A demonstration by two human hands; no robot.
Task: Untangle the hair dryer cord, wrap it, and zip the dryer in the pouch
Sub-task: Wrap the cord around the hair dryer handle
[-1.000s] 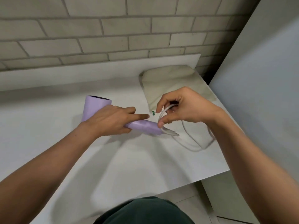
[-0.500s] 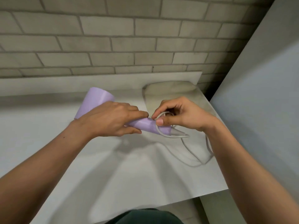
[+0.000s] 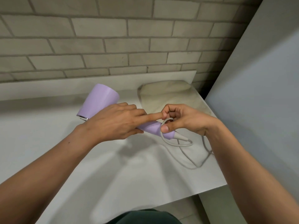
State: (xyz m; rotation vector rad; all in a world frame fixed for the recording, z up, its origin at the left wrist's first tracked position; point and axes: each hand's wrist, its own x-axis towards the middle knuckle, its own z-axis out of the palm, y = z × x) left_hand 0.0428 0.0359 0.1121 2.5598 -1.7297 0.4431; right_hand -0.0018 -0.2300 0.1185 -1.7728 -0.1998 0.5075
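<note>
Lilac hair dryer (image 3: 100, 101), held over the white counter (image 3: 113, 167); left hand (image 3: 113, 123) curled round its handle, forefinger outstretched. Pale cord (image 3: 182, 145) looped the handle's end, pinched there by the right hand (image 3: 182, 120), slack trailing on the counter. Cream pouch (image 3: 169, 94) lay flat behind both hands.

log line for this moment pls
left hand grips hair dryer | right hand pinches cord looped round handle | pouch lying behind hands

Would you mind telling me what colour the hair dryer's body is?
The hair dryer is pale lilac, clearest on its wide barrel in the head view.
</note>
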